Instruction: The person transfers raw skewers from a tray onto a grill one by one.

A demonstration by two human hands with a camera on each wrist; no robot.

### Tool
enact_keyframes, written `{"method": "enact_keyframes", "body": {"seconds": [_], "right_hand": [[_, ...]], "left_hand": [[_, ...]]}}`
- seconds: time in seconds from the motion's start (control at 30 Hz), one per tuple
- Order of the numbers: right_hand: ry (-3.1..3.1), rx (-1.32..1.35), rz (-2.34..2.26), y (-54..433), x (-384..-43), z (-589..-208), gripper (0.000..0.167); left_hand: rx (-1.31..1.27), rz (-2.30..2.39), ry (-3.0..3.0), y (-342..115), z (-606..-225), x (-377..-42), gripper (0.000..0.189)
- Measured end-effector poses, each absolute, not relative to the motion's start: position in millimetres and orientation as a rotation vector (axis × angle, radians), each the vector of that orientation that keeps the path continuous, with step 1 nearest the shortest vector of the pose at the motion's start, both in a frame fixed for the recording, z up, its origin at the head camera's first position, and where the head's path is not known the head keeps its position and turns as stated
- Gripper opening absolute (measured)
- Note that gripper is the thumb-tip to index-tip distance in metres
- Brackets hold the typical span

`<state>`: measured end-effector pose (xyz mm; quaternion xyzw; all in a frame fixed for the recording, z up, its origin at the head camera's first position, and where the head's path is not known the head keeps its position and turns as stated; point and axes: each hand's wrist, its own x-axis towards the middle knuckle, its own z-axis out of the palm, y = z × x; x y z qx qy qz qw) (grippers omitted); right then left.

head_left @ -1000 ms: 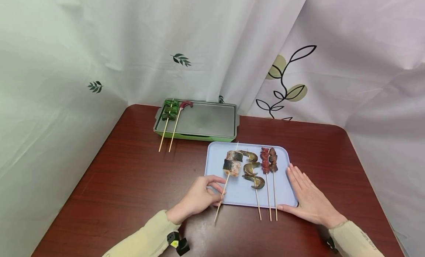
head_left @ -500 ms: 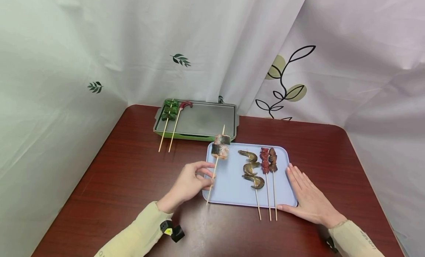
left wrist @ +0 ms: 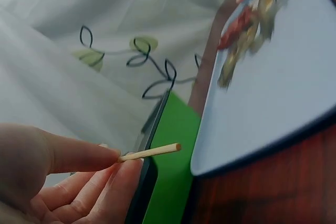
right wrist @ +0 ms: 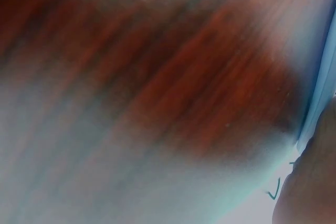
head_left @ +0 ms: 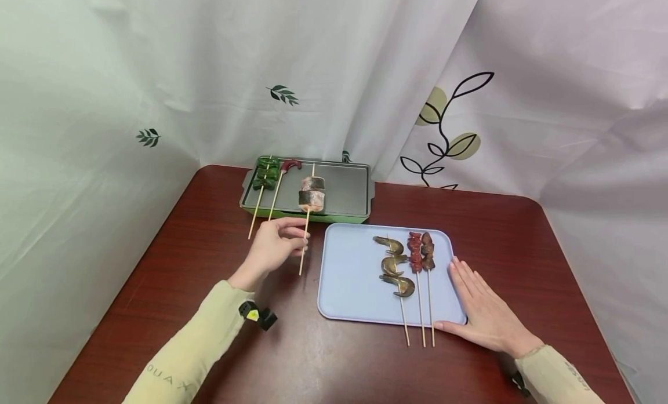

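Between thumb and fingers, my left hand [head_left: 272,244] pinches the stick of a fish skewer [head_left: 312,199], whose dark-skinned chunks show over the front part of the grill pan [head_left: 339,186]. In the left wrist view the stick's end [left wrist: 157,152] pokes out past the fingertips. Whether the fish touches the pan I cannot tell. My right hand [head_left: 487,308] lies with straight fingers against the right edge of the light blue tray [head_left: 347,276]. On that tray lie a shrimp skewer [head_left: 395,266], a red meat skewer [head_left: 416,253] and a brown meat skewer [head_left: 428,252].
A green pepper skewer [head_left: 267,172] and a dark red curled skewer [head_left: 289,166] lie on the pan's left part, sticks over its front edge. The dark red wooden table [head_left: 172,265] carries everything. A white curtain [head_left: 313,56] hangs right behind the pan.
My left hand has lifted the fish skewer off the tray and carried it left and away from me to the pan. The right hand has stayed at the tray's edge.
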<state>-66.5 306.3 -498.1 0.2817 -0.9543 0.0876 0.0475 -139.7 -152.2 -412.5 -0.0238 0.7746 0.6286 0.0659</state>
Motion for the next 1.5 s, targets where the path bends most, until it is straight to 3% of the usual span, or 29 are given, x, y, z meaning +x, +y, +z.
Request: {"method": "enact_keyframes", "body": {"seconds": [0.53,1.5], "right_hand": [[-2.921,0.853,0.260,305,-66,-498,0.121],[-2.910,0.853,0.246,305,-66,-498,0.121]], "left_hand": [[-0.225,1.696,2.342,-174,-392,-190,0.039],[-0.232,1.514,2.447,-174,-385,-212,0.033]]}}
